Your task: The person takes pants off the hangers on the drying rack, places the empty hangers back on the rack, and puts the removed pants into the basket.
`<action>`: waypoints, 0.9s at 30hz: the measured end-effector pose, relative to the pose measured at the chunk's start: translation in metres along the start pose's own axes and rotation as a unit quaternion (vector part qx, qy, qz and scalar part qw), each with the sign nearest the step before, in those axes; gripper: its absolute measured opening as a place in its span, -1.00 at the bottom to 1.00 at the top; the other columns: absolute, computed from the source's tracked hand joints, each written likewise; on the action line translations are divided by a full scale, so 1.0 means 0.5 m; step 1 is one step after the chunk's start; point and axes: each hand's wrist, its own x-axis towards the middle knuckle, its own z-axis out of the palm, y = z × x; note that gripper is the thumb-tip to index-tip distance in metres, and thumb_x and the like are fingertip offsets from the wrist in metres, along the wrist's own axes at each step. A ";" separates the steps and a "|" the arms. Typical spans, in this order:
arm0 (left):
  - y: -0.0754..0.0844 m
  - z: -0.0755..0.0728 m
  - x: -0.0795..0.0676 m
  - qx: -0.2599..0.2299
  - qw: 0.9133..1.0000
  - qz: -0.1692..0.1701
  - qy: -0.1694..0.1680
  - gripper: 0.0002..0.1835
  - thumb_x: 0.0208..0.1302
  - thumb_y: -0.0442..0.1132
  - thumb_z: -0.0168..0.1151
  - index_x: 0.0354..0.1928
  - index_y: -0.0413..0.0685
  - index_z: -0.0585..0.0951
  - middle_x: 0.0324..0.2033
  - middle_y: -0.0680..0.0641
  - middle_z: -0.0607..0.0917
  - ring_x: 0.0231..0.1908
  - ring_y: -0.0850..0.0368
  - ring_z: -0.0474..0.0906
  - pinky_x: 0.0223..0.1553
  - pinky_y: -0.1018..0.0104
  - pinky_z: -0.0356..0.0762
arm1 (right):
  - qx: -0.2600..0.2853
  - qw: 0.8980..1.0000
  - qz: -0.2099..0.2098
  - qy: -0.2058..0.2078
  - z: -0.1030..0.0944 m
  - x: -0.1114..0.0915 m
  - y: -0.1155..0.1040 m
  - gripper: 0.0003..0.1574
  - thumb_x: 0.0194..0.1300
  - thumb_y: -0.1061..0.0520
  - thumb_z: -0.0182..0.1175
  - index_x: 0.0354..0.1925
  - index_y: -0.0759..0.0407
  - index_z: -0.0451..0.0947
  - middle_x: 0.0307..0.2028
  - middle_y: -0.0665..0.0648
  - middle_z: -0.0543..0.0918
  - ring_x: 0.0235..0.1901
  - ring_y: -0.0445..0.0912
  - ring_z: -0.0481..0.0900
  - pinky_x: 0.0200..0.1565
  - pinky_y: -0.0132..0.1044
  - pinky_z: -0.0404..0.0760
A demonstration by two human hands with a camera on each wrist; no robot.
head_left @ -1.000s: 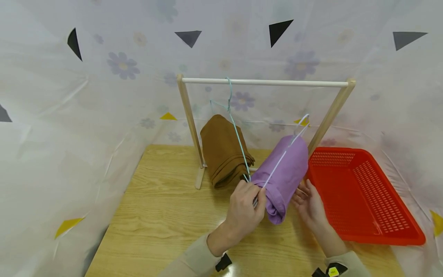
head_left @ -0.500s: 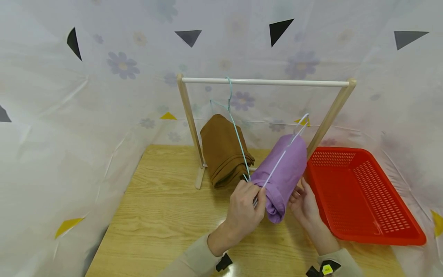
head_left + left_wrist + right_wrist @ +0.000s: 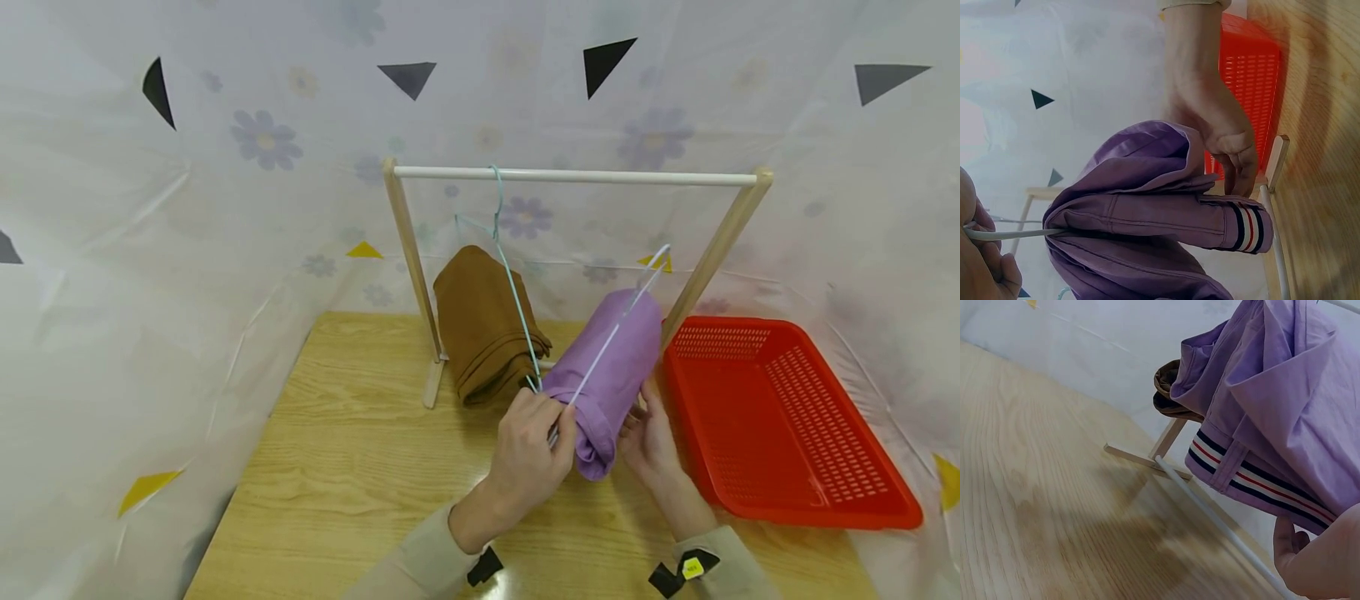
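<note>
A purple garment (image 3: 624,358), likely soft, light and best carried by its hanger (image 3: 599,359), drapes before the rack (image 3: 600,177), left hand (image 3: 531,437) pinching the hanger's near end, right hand (image 3: 652,442) alongside, fingers loosely bent.

Pale, creased sheeting (image 3: 510,108) lines the background, bearing mauve flowers (image 3: 265,143) and black, grey and yellow triangles (image 3: 606,65); before it, a wood-grain tabletop (image 3: 352,467) reflects light.
</note>
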 end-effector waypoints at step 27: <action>0.001 -0.008 0.004 -0.008 1.000 0.000 0.006 -0.61 0.49 -0.37 0.12 -0.59 -0.03 0.41 -0.69 0.09 0.37 -0.58 0.26 0.20 -0.40 0.52 0.18 | 0.182 0.965 -0.174 -0.075 0.026 0.053 0.058 -0.42 0.59 -0.45 -0.16 0.16 -0.26 0.62 0.05 -0.24 0.74 0.06 -0.34 0.64 0.25 -0.54 0.44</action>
